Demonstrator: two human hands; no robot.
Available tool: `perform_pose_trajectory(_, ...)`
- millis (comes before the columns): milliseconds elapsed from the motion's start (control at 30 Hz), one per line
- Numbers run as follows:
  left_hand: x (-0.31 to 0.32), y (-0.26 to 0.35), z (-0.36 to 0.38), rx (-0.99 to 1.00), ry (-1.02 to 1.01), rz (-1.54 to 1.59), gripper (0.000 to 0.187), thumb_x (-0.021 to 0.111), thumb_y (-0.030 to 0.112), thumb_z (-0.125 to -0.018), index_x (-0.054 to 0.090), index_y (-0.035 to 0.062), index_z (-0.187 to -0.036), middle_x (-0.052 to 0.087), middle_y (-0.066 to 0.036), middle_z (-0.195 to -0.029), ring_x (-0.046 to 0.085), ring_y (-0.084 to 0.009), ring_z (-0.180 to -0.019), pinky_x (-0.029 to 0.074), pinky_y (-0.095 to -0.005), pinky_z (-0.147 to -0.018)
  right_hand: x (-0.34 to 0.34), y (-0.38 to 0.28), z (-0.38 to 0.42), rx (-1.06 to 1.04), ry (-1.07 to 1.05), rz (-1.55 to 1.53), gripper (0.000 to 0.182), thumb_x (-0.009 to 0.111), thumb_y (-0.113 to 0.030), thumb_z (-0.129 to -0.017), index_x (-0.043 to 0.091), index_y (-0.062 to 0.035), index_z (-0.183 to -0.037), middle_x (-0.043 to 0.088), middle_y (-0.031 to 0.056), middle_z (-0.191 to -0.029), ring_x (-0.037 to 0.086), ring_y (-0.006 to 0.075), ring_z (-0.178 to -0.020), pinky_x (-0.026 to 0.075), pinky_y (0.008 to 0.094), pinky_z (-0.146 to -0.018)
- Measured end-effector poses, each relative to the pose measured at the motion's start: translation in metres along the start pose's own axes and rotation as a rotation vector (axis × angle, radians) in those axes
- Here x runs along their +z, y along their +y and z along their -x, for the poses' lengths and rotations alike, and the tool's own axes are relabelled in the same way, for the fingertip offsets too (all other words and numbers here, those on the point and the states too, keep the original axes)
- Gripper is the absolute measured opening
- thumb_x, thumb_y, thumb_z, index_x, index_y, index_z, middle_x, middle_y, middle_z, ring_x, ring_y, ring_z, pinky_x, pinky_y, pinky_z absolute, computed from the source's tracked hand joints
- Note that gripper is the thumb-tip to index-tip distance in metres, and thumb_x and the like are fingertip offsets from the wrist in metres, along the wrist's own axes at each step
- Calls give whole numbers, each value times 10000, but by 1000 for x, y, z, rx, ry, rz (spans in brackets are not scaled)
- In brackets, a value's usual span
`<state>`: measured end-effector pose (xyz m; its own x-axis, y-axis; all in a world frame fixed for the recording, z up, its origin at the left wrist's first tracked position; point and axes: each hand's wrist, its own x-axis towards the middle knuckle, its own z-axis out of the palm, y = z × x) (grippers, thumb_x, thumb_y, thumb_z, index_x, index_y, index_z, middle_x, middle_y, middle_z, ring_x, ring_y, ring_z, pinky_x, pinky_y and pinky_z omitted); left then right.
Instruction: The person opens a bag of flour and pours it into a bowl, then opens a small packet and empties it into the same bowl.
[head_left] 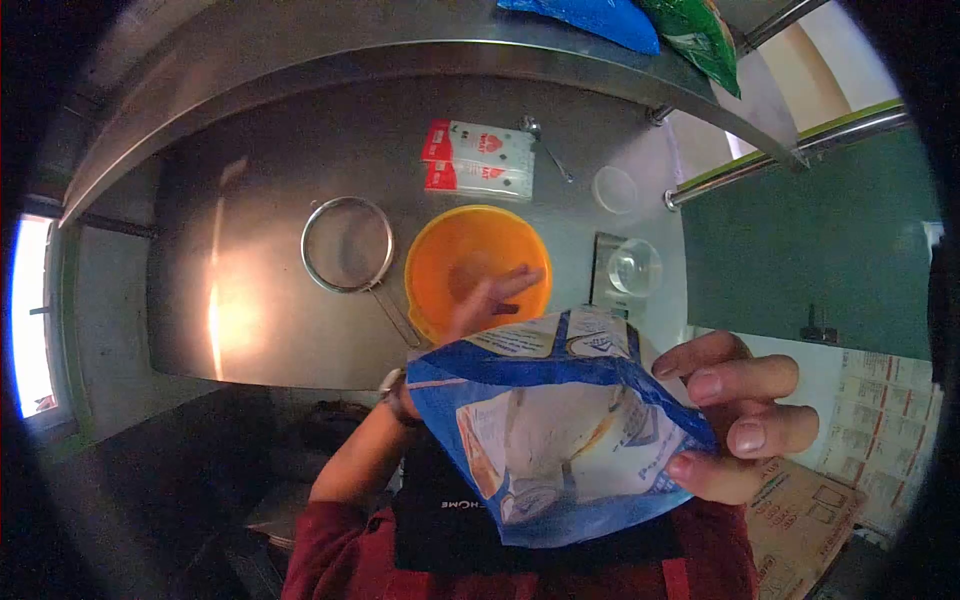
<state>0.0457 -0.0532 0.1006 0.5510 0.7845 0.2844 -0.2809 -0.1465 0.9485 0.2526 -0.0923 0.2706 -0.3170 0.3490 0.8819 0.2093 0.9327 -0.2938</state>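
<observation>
A blue-and-white printed plastic bag (570, 430) takes up the lower middle of the view, tilted in front of my body. Its right edge is gripped by my right hand (745, 410), whose fingers are bent against it. My left hand (495, 295) reaches past the far side of the bag, over the orange bowl (435, 240). Its fingers stretch to the right, apart and slightly blurred, with nothing visible in them; the bag hides part of this hand. A round wire strainer (348, 245) lies left of the bowl, its handle pointing at the bowl's near side.
Red-and-white packets (480, 160) lie behind the bowl, with a metal spoon (555, 155) beside them. A clear container (633, 267) stands on a dark flat scale (604, 270) to the right. Behind it is a clear round lid (614, 190). A metal shelf (330, 65) overhangs the steel table (270, 180).
</observation>
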Motion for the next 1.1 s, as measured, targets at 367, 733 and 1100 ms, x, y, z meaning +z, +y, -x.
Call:
perform_pose_trajectory(367, 44, 12, -20, -367, -101, 648, 568, 501, 421, -1015, 453, 8, -1402, 479, -156, -1416, 504, -254, -1281, 346, -397, -1124, 12, -9, -2, -46, 152, 44, 265, 756, -20, -690, 685, -93, -935, 414, 80, -1182, 539, 317, -989, 623, 441, -619)
perform_pose_trajectory(733, 50, 0, -28, 229, -73, 361, 363, 387, 235, -1044, 553, -9, -1256, 562, -191, -1294, 505, -299, -1260, 390, -416, -1078, -16, -58, -14, 424, 157, -207, 664, 764, -137, -635, 555, -249, -1255, 498, 130, -1124, 503, 326, -1014, 501, 448, -730)
perform_pose_trajectory(1100, 30, 52, -41, 300, -148, -92, 341, 472, 217, -1025, 490, 50, -1322, 563, -189, -1276, 534, -349, -1194, 413, -453, -1019, -20, -60, -24, 396, 288, -209, 565, 757, -239, -646, 625, -290, -1194, 506, 94, -1224, 475, 293, -1005, 443, 368, -766)
